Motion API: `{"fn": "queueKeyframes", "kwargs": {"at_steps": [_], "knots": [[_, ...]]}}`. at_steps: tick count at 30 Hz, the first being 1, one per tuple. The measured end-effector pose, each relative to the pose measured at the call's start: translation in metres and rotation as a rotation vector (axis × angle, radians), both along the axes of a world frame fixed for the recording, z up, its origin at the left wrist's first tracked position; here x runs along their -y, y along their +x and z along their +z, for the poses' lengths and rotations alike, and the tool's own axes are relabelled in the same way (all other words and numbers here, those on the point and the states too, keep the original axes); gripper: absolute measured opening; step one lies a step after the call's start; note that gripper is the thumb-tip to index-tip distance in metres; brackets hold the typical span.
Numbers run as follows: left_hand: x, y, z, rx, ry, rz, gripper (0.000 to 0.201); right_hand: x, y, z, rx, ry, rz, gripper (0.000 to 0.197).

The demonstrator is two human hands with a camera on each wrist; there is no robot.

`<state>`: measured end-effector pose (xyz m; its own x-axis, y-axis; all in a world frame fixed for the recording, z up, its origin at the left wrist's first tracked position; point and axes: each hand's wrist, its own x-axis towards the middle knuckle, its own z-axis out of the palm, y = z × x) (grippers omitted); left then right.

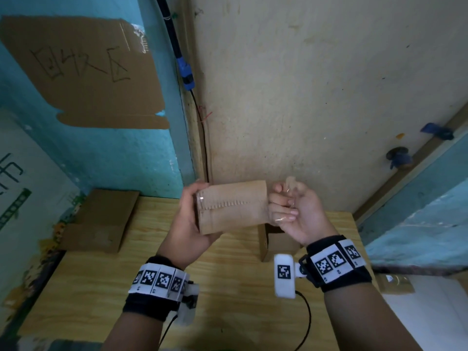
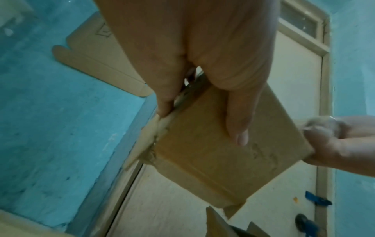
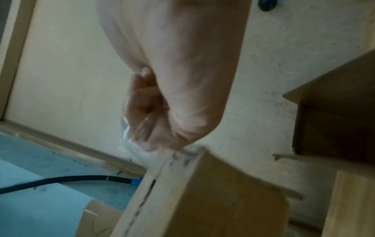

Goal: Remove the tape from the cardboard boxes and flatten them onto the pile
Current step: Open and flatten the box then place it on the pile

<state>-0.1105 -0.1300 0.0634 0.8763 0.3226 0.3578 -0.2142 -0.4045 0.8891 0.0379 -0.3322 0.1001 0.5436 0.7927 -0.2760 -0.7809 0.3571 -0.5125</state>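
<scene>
Cardboard box (image 1: 231,207) lies sideways between left hand (image 1: 188,221) and right hand (image 1: 295,211).

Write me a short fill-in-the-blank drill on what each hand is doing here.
1. The left hand holds a small cardboard ____ above the wooden table.
2. The right hand has its grip on clear ____ peeled off it.
3. Flattened cardboard lies at the table's far ____ corner.

Missing words: box; tape; left

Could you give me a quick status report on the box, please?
Left hand grips small cardboard box above table. Right hand pinches clear tape at its end. Nothing obstructing.
</scene>
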Motion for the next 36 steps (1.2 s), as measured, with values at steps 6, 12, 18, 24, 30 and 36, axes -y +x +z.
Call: {"fn": "queueKeyframes", "kwargs": {"at_steps": [6, 12, 18, 24, 30, 36], "knots": [[-0.008, -0.005, -0.004, -0.016, -0.054, -0.005, 0.1, 0.022, 0.011, 0.001, 0.211, -0.12, -0.103, 0.045], [-0.006, -0.001, -0.006, -0.026, -0.086, -0.009, 0.099, 0.022, 0.017, 0.002, 0.427, -0.413, -0.077, 0.109], [-0.006, -0.004, -0.013, -0.057, -0.104, 0.007, 0.103, 0.023, 0.014, 0.005, 0.657, -0.697, 0.02, 0.069], [-0.012, -0.005, -0.013, -0.031, -0.283, 0.063, 0.105, 0.026, 0.011, -0.003, 0.806, -0.693, 0.181, 0.048], [-0.007, -0.006, -0.007, -0.082, -0.384, 0.107, 0.101, 0.012, 0.005, -0.019, 0.65, -0.411, -0.02, 0.056], [-0.026, -0.009, -0.018, -0.125, -0.281, 0.272, 0.099, 0.014, 0.008, -0.023, 0.419, -0.269, -0.088, 0.048]]}}
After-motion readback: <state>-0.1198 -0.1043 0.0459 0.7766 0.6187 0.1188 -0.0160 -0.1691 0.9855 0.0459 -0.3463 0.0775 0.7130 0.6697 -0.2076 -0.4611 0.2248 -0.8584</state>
